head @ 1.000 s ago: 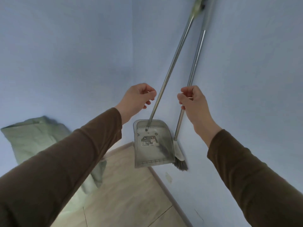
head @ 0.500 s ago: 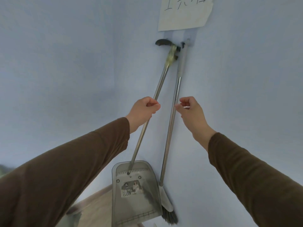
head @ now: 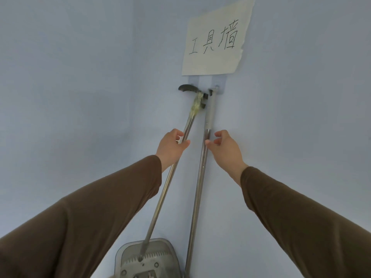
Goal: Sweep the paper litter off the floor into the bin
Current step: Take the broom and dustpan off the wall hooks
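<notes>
A grey dustpan (head: 146, 257) hangs on the blue wall by its long metal pole (head: 160, 197), whose black handle sits on a hook at the top. My left hand (head: 171, 147) grips that pole about a third of the way down, thumb across the front. Beside it hangs the broom pole (head: 200, 177) with a grey upper grip; the broom head is out of view. My right hand (head: 224, 147) is just right of the broom pole, fingers loosely curled, thumb tip touching the pole, nothing held. No paper litter or bin is in view.
A paper sign (head: 214, 41) with handwritten characters is stuck on the wall above the hook plate (head: 217, 85). The blue walls meet in a corner (head: 132, 97) left of the tools. The floor is out of view.
The view has tilted up from the floor to the hooks and sign. Both hands have risen along the poles; my left hand has closed round the dustpan pole and my right fingers have loosened.
</notes>
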{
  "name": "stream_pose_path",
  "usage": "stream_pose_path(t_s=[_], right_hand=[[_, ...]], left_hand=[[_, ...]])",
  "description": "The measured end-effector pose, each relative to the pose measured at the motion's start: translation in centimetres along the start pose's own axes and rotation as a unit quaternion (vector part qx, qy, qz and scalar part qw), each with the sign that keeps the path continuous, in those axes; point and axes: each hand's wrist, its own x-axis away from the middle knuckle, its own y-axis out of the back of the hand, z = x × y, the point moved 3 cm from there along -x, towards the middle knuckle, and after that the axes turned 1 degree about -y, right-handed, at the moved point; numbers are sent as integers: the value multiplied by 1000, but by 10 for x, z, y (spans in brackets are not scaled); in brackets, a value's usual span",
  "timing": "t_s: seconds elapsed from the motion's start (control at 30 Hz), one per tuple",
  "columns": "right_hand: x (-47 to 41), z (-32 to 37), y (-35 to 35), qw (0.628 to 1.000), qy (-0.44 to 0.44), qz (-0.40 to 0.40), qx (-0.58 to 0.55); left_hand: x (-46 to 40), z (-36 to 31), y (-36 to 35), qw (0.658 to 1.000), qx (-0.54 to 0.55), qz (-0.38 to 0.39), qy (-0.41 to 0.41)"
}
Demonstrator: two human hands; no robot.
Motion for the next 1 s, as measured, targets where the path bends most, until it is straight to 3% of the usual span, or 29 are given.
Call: stream_pose_path(t_s=[0.1, 0.33, 0.57, 1.0], right_hand=[[-12, 2, -2, 998, 17, -16, 51], [-33, 1, -10, 991, 36, -29, 125], [-42, 6, -11, 980, 40, -50, 189], [-43, 19, -22, 965, 71, -99, 232]], left_hand=[[-22, 3, -3, 999, -29, -34, -2], [-51, 10, -25, 999, -37, -4, -10], [-58, 19, -27, 995, -80, -36, -48], [-63, 15, -20, 991, -113, -31, -62]])
